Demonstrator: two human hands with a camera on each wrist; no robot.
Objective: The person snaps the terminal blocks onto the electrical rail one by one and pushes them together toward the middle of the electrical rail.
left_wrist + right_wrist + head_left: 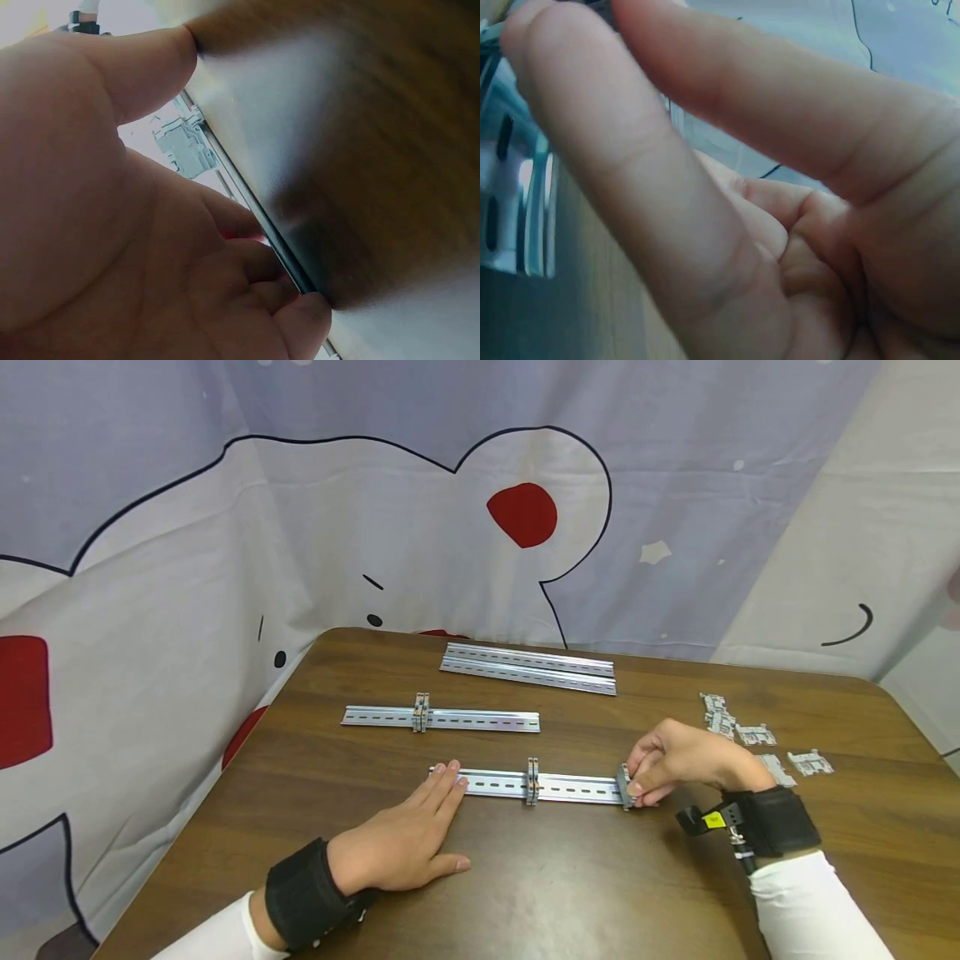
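A slotted metal DIN rail (577, 789) lies across the near middle of the table. My left hand (405, 837) rests on its left end with the fingers stretched out and the thumb spread on the tabletop. Near the rail's middle sits a pair of terminal blocks (532, 782), also visible past the palm in the left wrist view. At the right end, my right hand (678, 760) pinches a grey terminal block (625, 787) between thumb and fingers, right at the rail. In the right wrist view the fingers hide most of that block, and the slotted rail (517, 195) shows beside them.
Behind lies another rail (480, 721) carrying terminal blocks (421, 712). Two bare rails (528, 668) lie side by side at the back. Several loose terminal blocks (756, 735) are scattered on the right. A patterned curtain (420, 543) hangs behind the table (562, 885).
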